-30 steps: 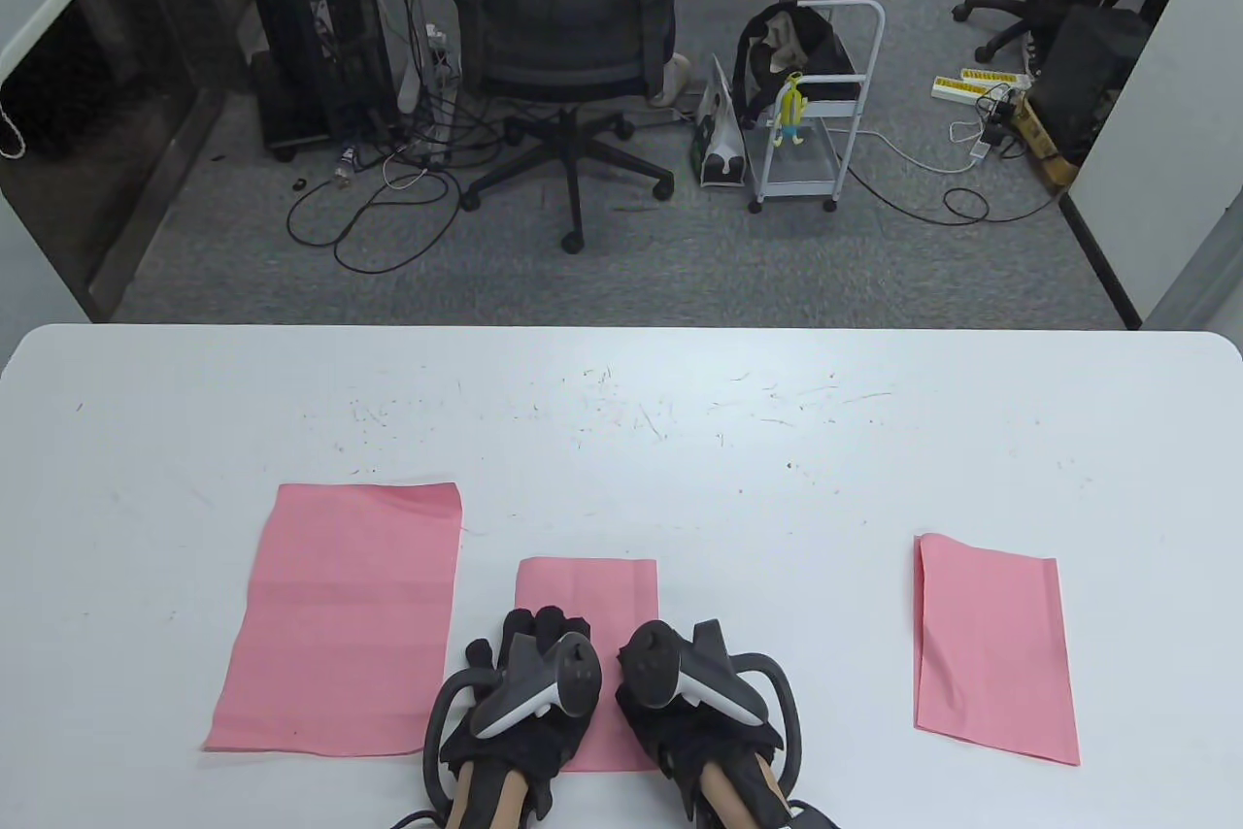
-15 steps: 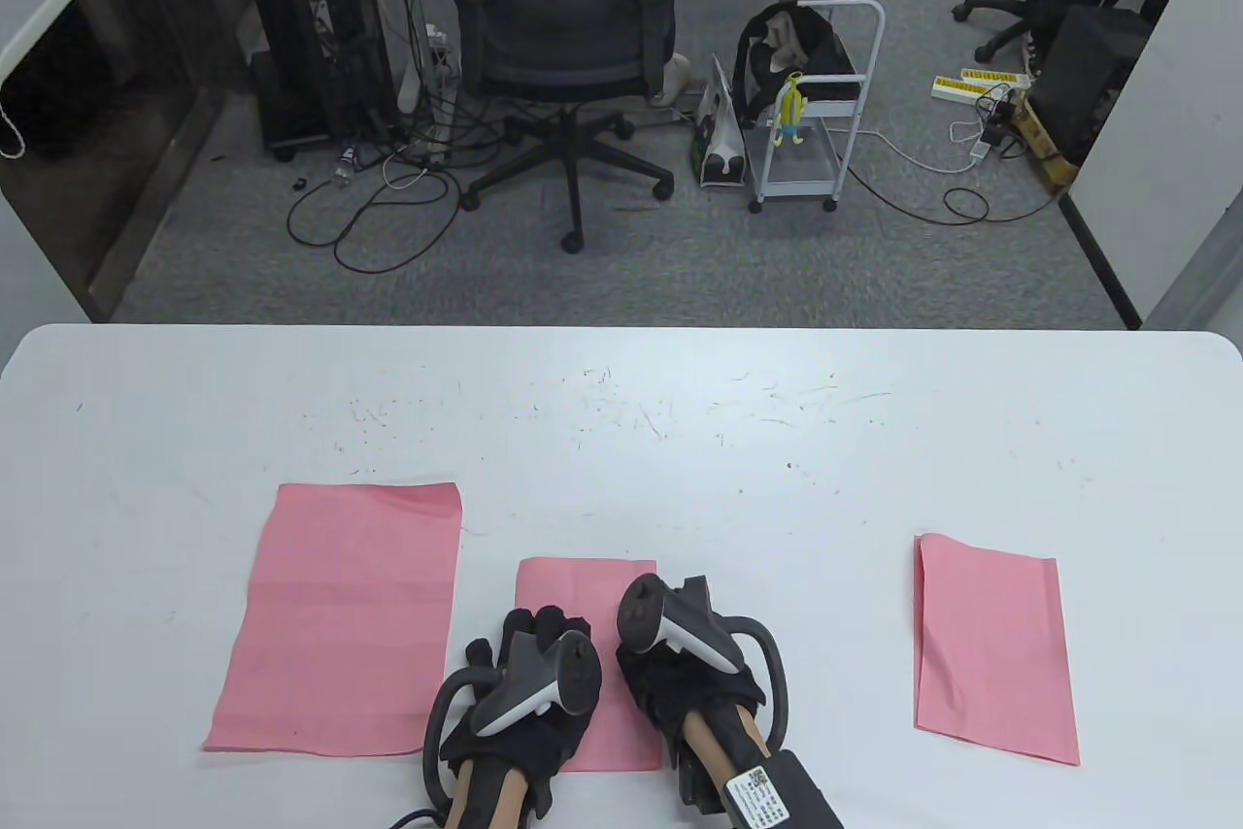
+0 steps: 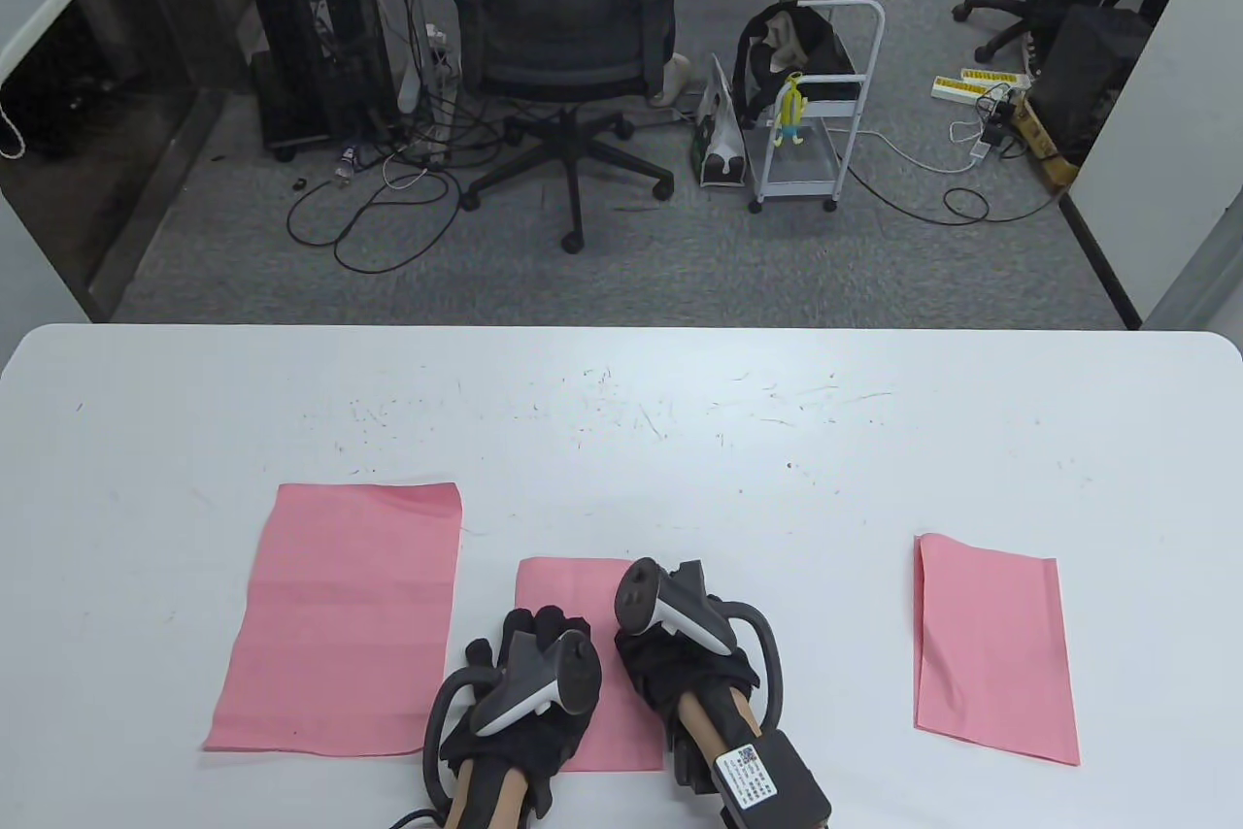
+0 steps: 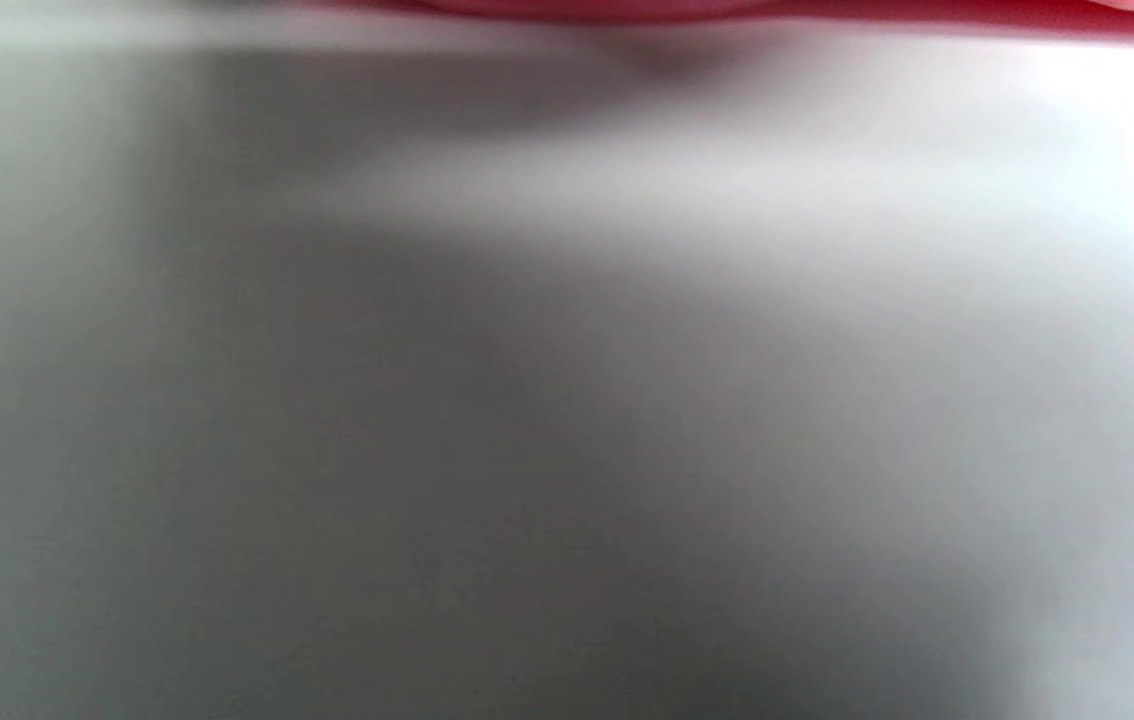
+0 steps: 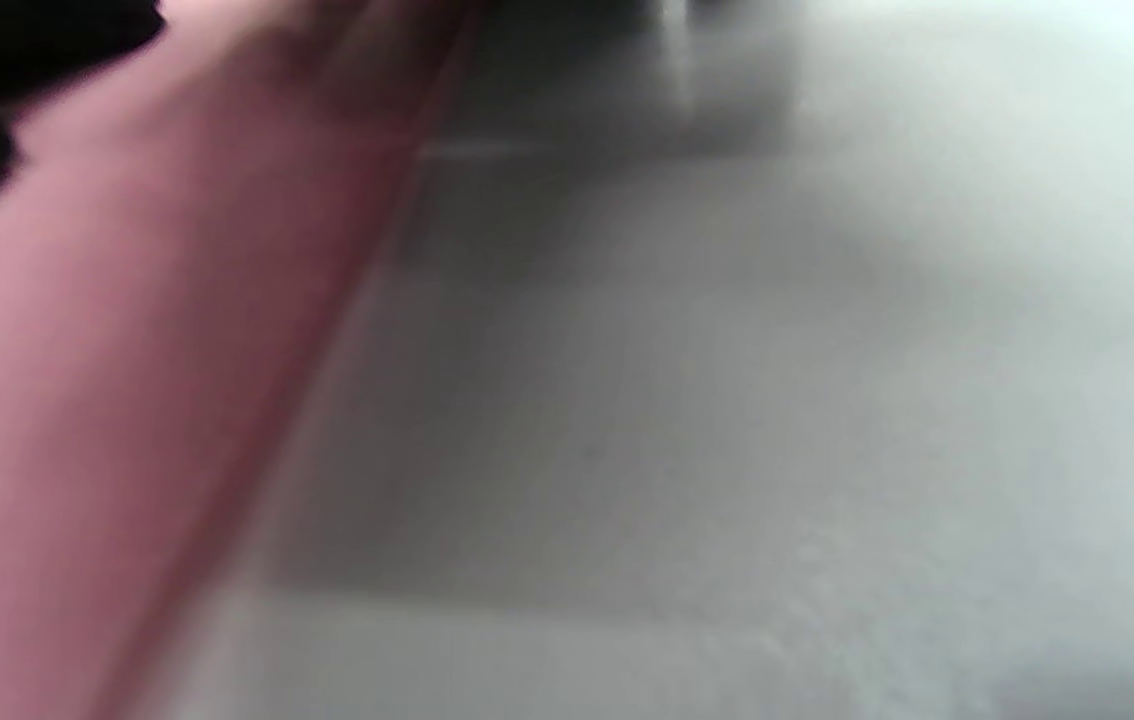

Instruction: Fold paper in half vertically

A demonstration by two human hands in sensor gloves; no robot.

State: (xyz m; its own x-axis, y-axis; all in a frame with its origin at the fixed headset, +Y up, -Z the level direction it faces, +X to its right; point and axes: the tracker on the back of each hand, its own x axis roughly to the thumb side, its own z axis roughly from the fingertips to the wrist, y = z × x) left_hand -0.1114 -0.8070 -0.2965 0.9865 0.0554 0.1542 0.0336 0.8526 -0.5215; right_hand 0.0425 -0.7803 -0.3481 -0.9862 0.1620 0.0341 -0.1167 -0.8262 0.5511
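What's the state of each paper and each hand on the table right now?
Left pink paper: largest sheet, flat, untouched.
Middle pink paper: narrower, flat under both hands.
Right pink paper: narrow, lying apart, untouched.
Left hand: resting on the middle paper, fingers on its surface.
Right hand: over the middle paper's right edge; fingers hidden, grip unclear.

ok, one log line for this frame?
stage: pressing fold | left hand: on middle paper | right hand: on same sheet's right side, fingers hidden | other pink sheets: left sheet, right sheet, untouched
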